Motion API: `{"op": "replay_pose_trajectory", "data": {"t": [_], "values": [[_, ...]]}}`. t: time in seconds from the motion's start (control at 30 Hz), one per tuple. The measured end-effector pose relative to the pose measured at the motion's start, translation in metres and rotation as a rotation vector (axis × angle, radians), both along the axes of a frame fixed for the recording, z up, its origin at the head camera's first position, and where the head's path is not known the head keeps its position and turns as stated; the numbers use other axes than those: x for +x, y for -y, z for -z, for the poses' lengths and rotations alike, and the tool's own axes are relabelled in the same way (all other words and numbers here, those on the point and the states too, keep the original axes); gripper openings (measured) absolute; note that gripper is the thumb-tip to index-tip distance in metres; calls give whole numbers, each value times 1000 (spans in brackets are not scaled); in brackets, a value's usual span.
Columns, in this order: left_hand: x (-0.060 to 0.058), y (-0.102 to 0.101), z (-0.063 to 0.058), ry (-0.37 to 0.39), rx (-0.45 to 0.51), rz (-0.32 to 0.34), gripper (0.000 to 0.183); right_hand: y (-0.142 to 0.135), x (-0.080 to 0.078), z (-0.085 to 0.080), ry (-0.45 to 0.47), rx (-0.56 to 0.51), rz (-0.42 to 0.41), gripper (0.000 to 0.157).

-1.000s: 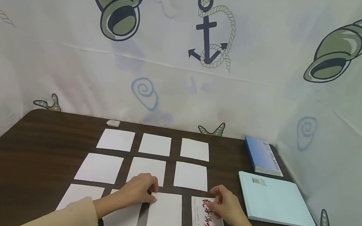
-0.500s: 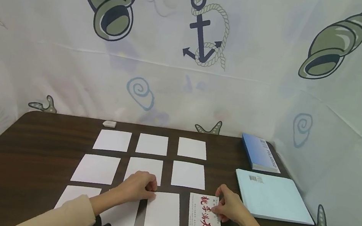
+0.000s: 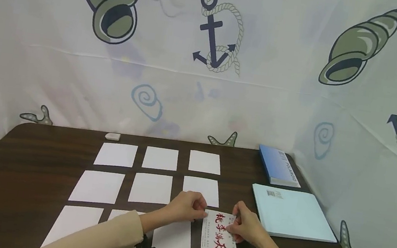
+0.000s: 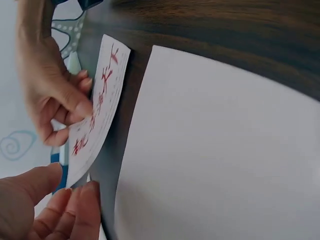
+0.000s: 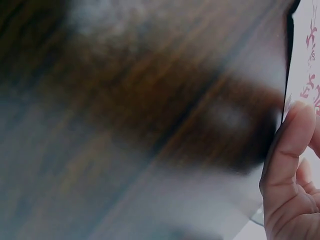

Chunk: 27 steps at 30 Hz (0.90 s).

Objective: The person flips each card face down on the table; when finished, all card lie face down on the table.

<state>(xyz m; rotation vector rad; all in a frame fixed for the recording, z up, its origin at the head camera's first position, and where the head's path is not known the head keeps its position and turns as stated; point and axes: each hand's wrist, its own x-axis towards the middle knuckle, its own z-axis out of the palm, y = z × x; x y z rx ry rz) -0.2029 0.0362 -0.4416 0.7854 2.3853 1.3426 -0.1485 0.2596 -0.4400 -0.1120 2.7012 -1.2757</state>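
A white card with red Chinese characters (image 3: 218, 239) lies at the right end of the nearest row. My right hand (image 3: 246, 228) pinches its upper right edge between thumb and fingers. My left hand (image 3: 188, 207) is at the card's upper left corner; in the left wrist view the corner sits between its thumb and curled fingers. There the card looks bowed and partly raised off the table. A blank white card (image 3: 174, 241) lies just left of it, partly under the left wrist. In the right wrist view, only a strip of the printed card shows beside the thumb.
Several blank white cards (image 3: 151, 188) lie in rows on the dark wood table (image 3: 23, 175). To the right are a pale blue book (image 3: 294, 216) and a blue box (image 3: 280, 167). A white eraser-like block (image 3: 113, 136) sits at the back edge, before a printed cloth backdrop.
My left hand has moved right, from the blank card's upper left corner to the printed card's. The printed card was straightened slightly, with the right hand still on it. The view has turned slightly right.
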Motion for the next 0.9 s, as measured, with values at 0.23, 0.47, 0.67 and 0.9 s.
{"op": "replay_pose_trajectory", "data": {"t": [0.23, 0.47, 0.67, 0.9], "values": [[0, -12, 6, 16, 57, -35, 9, 3, 2, 1, -1, 10, 45, 41], [-3, -15, -1, 124, 105, -32, 9, 20, 18, -6, -81, 5, -14, 35], [-1, -16, -11, 222, 135, -37, 7, 43, 31, -8, -133, 104, -114, 42], [2, -15, -22, 296, 192, 38, 14, 41, 38, -17, -166, 13, -140, 20]]}}
